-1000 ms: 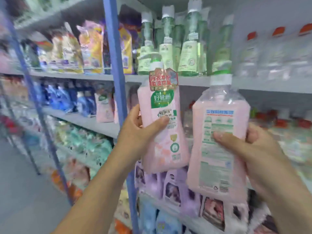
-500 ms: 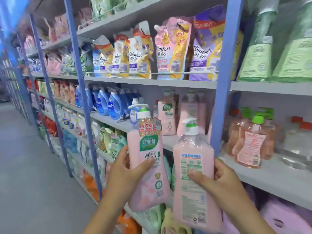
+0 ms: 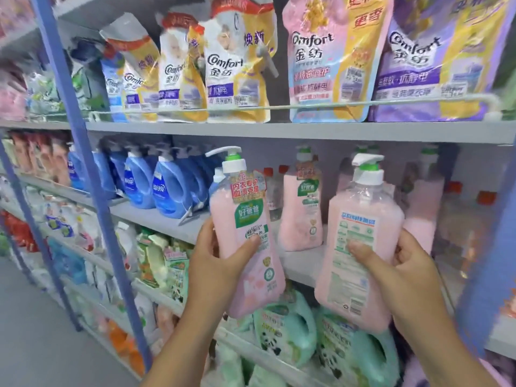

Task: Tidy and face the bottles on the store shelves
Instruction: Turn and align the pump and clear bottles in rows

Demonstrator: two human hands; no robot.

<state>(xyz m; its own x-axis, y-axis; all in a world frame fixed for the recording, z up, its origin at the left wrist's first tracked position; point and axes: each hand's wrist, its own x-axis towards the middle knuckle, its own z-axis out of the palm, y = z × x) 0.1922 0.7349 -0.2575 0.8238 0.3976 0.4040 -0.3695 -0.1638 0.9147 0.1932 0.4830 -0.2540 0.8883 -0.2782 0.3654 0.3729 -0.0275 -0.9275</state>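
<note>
Held: two pink plastic pump bottles, in front of the grey shelf (image 3: 301, 265). My left hand (image 3: 215, 263) clamps the front-facing bottle (image 3: 248, 241); right hand (image 3: 405, 272) clamps the back-label bottle (image 3: 360, 247). Step: restocking. Next: turn the second, shelve both beside the matching pink bottle (image 3: 303, 210).

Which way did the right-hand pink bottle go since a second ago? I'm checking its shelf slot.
Yes: the right-hand pink bottle moved left past the blue upright, to the pink bottles' shelf bay.

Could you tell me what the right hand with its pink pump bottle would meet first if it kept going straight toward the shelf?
Probably the pale pink pump bottle standing at the back of the grey shelf, just behind the pink pump bottle in the right hand. Depth is unclear; bare shelf may lie between.
</note>
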